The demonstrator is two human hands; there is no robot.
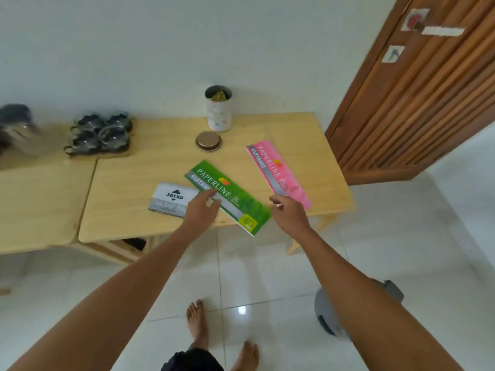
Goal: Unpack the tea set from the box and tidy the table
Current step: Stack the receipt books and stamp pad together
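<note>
I am standing at the wooden table (308, 129), both arms stretched out over its near edge. My left hand (202, 207) lies on the green receipt book (227, 196), thumb and fingers loosely curved over its near-left part; they seem to be closing on its edge, though motion blur keeps me from being sure it is a true pinch. My right hand (288, 210) hangs just beside the lower end of the pink receipt book (278, 172), fingers relaxed and slightly bent, holding nothing.

The tea set's cups (100, 133) are already out, bunched on a small tray at the back left where the second table (40, 196) meets this one, well apart from my hands. I see no box for them from here. A stamp pad box (172, 200) lies just left of the green book, and a white tin (219, 108) stands open at the back with its round lid (208, 141) lying in front of it.

The risks, as I judge them: the green book overhangs the front edge, so a careless push could tip it onto the floor. The pink one also sits close to the edge and could slide off if I nudge rather than lift. Sweeping the books backward could knock the lid or topple the open tin and spill its contents. Reaching left too fast, I might clip the cups.
</note>
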